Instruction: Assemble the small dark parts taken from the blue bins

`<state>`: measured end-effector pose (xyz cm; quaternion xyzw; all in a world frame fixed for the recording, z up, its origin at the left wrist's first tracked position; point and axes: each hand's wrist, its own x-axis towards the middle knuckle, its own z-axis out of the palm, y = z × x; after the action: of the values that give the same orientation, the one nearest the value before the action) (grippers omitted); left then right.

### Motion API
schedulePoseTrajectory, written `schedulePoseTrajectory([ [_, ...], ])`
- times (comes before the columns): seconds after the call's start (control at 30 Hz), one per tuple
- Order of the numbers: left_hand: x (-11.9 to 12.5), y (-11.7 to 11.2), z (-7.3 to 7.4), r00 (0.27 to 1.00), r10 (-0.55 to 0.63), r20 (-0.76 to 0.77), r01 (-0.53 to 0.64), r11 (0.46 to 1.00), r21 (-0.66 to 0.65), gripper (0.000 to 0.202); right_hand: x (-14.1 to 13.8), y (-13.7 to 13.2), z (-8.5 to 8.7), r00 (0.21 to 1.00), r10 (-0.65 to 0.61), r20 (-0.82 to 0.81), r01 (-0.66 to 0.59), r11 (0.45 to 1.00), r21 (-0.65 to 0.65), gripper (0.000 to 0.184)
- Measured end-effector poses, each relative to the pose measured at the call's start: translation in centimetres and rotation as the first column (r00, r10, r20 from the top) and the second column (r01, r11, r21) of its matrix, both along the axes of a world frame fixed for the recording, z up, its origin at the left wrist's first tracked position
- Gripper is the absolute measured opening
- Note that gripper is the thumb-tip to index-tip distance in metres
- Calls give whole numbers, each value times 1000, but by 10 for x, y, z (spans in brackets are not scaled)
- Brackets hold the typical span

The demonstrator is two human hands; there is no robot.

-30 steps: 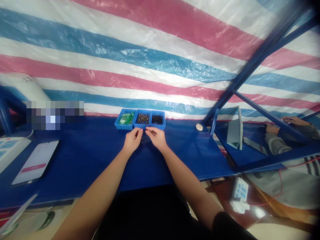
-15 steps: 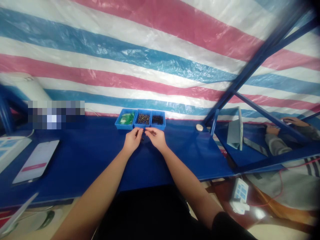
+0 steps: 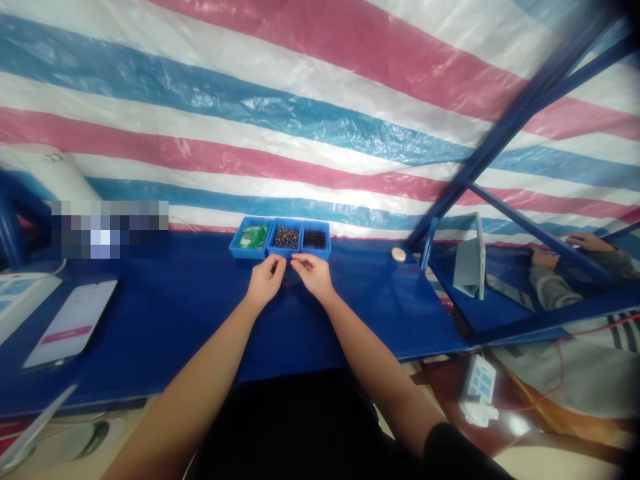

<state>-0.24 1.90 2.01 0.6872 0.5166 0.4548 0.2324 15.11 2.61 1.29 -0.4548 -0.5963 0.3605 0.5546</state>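
Note:
My left hand [image 3: 267,277] and my right hand [image 3: 313,273] face each other just above the table, fingertips close together. Both have thumb and fingers pinched; whatever they hold is too small to name. A small dark piece [image 3: 285,278] shows between them, near the left fingertips. Right behind the hands stand three blue bins in a row. The left bin [image 3: 249,253] has a green plastic bag [image 3: 253,236] in it. Small brass-and-dark metal parts [image 3: 287,237] fill the middle one, and small black parts [image 3: 315,239] lie in the right one.
On the blue table [image 3: 175,313] a phone [image 3: 71,323] lies at left, beside a white power strip [image 3: 25,297]. A round pale object [image 3: 399,254] sits at right, near a blue frame post [image 3: 427,247]. Beyond it are a tablet in a stand [image 3: 470,257] and another person's hands [image 3: 545,258].
My hands stay almost in place, with a slight shift of the fingers. The dark bit seen between the fingertips earlier is harder to see now.

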Motion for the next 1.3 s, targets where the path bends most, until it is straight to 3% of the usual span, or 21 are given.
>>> schedulePoseTrajectory([
  [0.3,0,1,-1,998,50,-35,-50,998,25,35,0,2,0,999,9,-38,-11,998,-62,28],
  [0.57,-2,2,0,987,152,-54,-149,987,60,32,6,11,-11,994,-86,69,97,980,-172,24],
  [0.7,-2,2,-1,983,178,-46,-175,982,66,31,6,14,-9,996,-81,-27,73,975,-210,27],
  [0.9,-2,2,-1,985,164,-47,-161,985,64,32,19,23,-2,933,-230,-276,176,962,-206,33],
  [1.1,-1,2,0,988,153,-32,-150,987,65,32,27,25,-1,915,-280,-290,223,951,-214,39],
  [1.3,-1,2,-1,987,154,-41,-151,986,64,32,24,26,-2,918,-210,-338,157,972,-177,43],
])
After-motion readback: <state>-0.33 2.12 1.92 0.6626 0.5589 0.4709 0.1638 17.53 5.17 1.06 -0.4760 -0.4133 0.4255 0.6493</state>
